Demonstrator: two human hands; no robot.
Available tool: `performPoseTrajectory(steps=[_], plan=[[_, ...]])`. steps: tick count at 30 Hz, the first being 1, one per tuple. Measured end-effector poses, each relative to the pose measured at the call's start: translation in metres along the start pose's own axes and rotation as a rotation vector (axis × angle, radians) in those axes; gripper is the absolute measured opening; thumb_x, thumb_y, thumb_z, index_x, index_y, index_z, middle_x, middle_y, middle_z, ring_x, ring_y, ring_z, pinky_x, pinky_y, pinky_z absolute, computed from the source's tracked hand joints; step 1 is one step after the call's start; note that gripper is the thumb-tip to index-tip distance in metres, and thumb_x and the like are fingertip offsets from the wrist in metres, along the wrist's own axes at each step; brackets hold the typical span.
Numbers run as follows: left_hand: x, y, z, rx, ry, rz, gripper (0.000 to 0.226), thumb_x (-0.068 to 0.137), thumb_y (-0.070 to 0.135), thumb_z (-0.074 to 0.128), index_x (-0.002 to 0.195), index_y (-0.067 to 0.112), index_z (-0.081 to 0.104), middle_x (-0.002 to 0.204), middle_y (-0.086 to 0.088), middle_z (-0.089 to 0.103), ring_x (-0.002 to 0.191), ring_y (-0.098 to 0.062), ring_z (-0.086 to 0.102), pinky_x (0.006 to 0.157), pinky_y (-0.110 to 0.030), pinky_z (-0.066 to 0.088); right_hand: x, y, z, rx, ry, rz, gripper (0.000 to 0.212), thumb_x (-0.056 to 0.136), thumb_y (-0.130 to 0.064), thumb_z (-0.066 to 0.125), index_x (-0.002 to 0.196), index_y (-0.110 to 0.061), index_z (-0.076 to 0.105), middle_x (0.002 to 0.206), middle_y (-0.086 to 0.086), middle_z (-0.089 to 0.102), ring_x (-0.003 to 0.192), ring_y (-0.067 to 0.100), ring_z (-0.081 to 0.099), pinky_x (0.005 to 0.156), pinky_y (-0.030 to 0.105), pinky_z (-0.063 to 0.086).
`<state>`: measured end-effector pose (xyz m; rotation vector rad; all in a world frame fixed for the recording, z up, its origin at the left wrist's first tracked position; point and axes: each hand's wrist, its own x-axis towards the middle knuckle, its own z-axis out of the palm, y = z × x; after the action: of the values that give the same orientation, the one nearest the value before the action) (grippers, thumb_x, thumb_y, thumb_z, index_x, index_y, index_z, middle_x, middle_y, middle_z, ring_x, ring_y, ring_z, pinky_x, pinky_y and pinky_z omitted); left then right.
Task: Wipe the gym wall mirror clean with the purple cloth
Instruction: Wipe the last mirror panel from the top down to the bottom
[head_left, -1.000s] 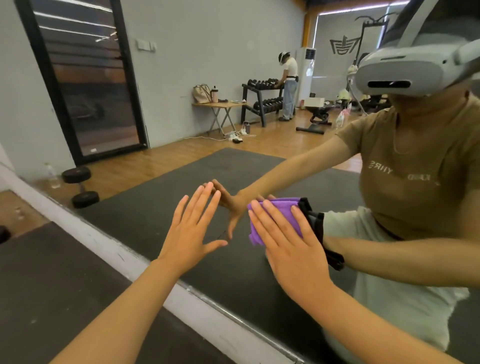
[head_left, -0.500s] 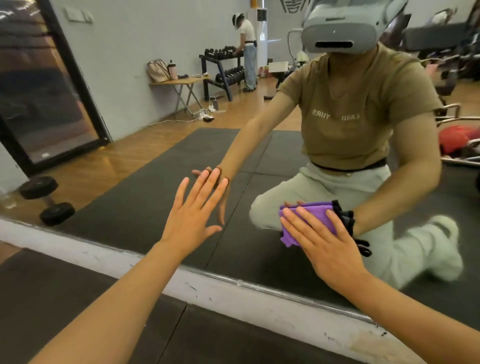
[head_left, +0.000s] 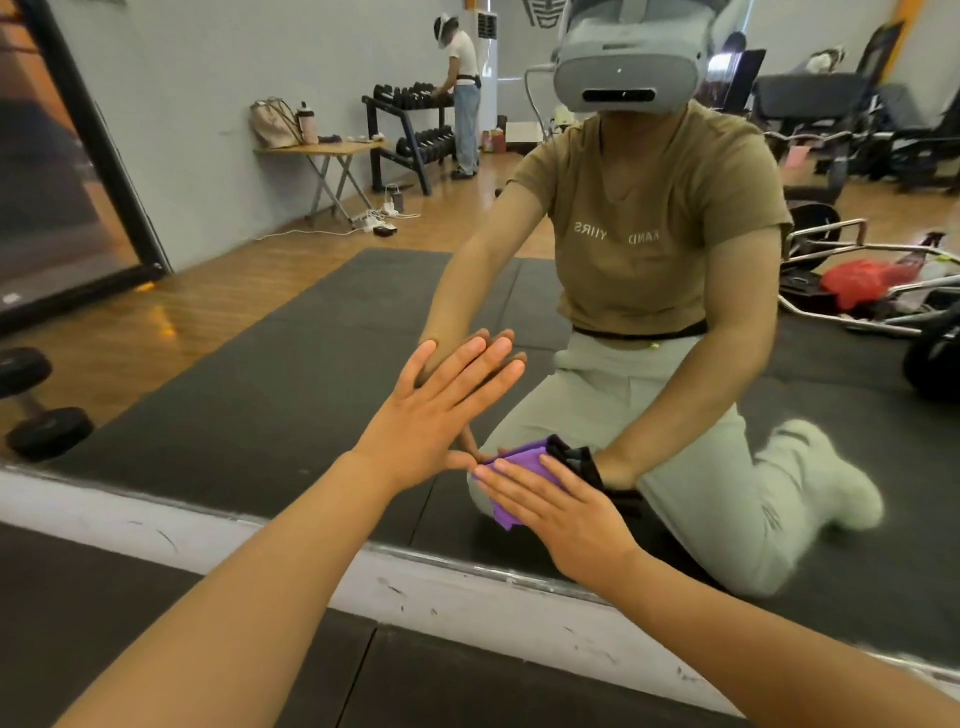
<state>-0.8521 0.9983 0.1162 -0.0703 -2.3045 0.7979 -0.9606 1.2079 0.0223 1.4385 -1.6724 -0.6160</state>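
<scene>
The wall mirror (head_left: 291, 364) fills most of the view, and its lower edge runs along a scuffed white strip near the floor. My left hand (head_left: 441, 421) lies flat against the glass with straight fingers pointing up and right. Just below and right of it, my right hand (head_left: 561, 509) presses the folded purple cloth (head_left: 524, 462) flat on the low part of the mirror, fingers straight. The cloth shows above and left of my fingers. The two thumbs nearly touch. My kneeling reflection faces me in the glass.
The white baseboard strip (head_left: 467, 597) separates the mirror from the dark rubber floor mat (head_left: 156, 613). In the reflection are a dumbbell (head_left: 36, 405) at left, a folding table, a dumbbell rack with another person beside it, and gym equipment at right.
My right hand has slid the cloth down and left toward my left hand, so the hands now sit close together. The view has shifted to face my reflection more squarely.
</scene>
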Motion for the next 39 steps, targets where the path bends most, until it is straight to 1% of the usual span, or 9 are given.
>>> performPoseTrajectory(steps=[4, 8, 11, 19, 24, 26, 33, 36, 39], plan=[[0.000, -0.001, 0.001, -0.048, -0.023, 0.002, 0.160, 0.046, 0.067, 0.089, 0.161, 0.019, -0.012, 0.167, -0.003, -0.022, 0.155, -0.021, -0.016, 0.121, -0.046, -0.010, -0.019, 0.011, 0.004, 0.149, 0.072, 0.132, 0.101, 0.084, -0.018, 0.063, 0.163, -0.016, 0.001, 0.170, 0.002, -0.010, 0.156, 0.020, -0.012, 0.124, 0.043, -0.016], [-0.001, -0.001, 0.001, -0.040, -0.037, -0.011, 0.164, 0.042, 0.068, 0.090, 0.161, 0.020, -0.012, 0.167, -0.003, -0.023, 0.155, -0.021, -0.016, 0.121, -0.046, -0.013, -0.053, 0.020, 0.006, 0.206, 0.109, 0.304, 0.090, 0.086, -0.010, 0.056, 0.163, -0.015, 0.010, 0.170, 0.000, 0.000, 0.157, 0.016, 0.000, 0.126, 0.042, -0.010], [0.000, -0.001, 0.000, -0.040, -0.044, -0.010, 0.163, 0.042, 0.069, 0.089, 0.161, 0.019, -0.012, 0.167, -0.003, -0.023, 0.154, -0.021, -0.017, 0.122, -0.046, -0.013, -0.043, 0.017, -0.003, 0.281, 0.036, 0.323, 0.102, 0.074, -0.017, 0.080, 0.159, -0.016, 0.022, 0.169, 0.000, 0.006, 0.156, 0.018, 0.003, 0.126, 0.045, -0.010], [0.001, 0.002, -0.006, -0.060, -0.056, -0.031, 0.161, 0.045, 0.066, 0.090, 0.161, 0.020, -0.013, 0.167, -0.003, -0.023, 0.154, -0.021, -0.017, 0.122, -0.046, -0.014, -0.007, 0.006, -0.014, 0.358, 0.057, 0.344, 0.097, 0.080, -0.020, 0.077, 0.159, -0.017, 0.022, 0.168, 0.001, 0.017, 0.156, 0.017, 0.006, 0.127, 0.042, -0.007], [0.001, 0.003, -0.005, -0.052, -0.059, -0.034, 0.162, 0.045, 0.067, 0.091, 0.161, 0.020, -0.013, 0.167, -0.003, -0.023, 0.154, -0.022, -0.017, 0.123, -0.047, -0.015, -0.054, 0.010, 0.000, 0.355, -0.017, 0.376, 0.120, 0.071, -0.016, 0.085, 0.163, -0.018, 0.008, 0.169, 0.000, 0.005, 0.157, 0.018, 0.002, 0.127, 0.044, -0.006], [0.002, 0.003, -0.005, -0.057, -0.062, -0.035, 0.162, 0.045, 0.067, 0.091, 0.160, 0.020, -0.013, 0.167, -0.003, -0.024, 0.154, -0.022, -0.018, 0.123, -0.047, -0.015, -0.051, 0.006, 0.000, 0.372, -0.018, 0.399, 0.119, 0.071, -0.017, 0.085, 0.162, -0.018, 0.009, 0.169, 0.000, 0.005, 0.157, 0.018, 0.000, 0.126, 0.045, -0.007], [0.002, 0.004, -0.007, -0.065, -0.064, -0.041, 0.158, 0.049, 0.064, 0.091, 0.160, 0.019, -0.012, 0.167, -0.004, -0.023, 0.154, -0.023, -0.017, 0.122, -0.048, -0.016, 0.009, 0.002, -0.018, 0.358, 0.091, 0.321, 0.087, 0.088, -0.026, 0.071, 0.160, -0.017, 0.024, 0.169, 0.001, 0.015, 0.156, 0.019, 0.003, 0.126, 0.043, -0.010], [0.002, 0.005, -0.008, -0.065, -0.073, -0.053, 0.160, 0.047, 0.064, 0.091, 0.160, 0.019, -0.012, 0.167, -0.004, -0.023, 0.154, -0.023, -0.018, 0.122, -0.048, -0.015, -0.007, 0.008, -0.007, 0.304, 0.111, 0.281, 0.072, 0.099, -0.028, 0.048, 0.162, -0.018, 0.016, 0.170, 0.001, 0.003, 0.157, 0.018, 0.001, 0.126, 0.042, -0.010], [0.001, 0.006, -0.007, -0.055, -0.081, -0.057, 0.162, 0.045, 0.066, 0.091, 0.160, 0.019, -0.013, 0.167, -0.003, -0.024, 0.154, -0.023, -0.018, 0.123, -0.048, -0.014, -0.050, 0.013, 0.013, 0.249, 0.104, 0.267, 0.067, 0.098, -0.030, 0.033, 0.161, -0.018, 0.016, 0.170, 0.000, 0.004, 0.157, 0.018, 0.003, 0.127, 0.042, -0.008]])
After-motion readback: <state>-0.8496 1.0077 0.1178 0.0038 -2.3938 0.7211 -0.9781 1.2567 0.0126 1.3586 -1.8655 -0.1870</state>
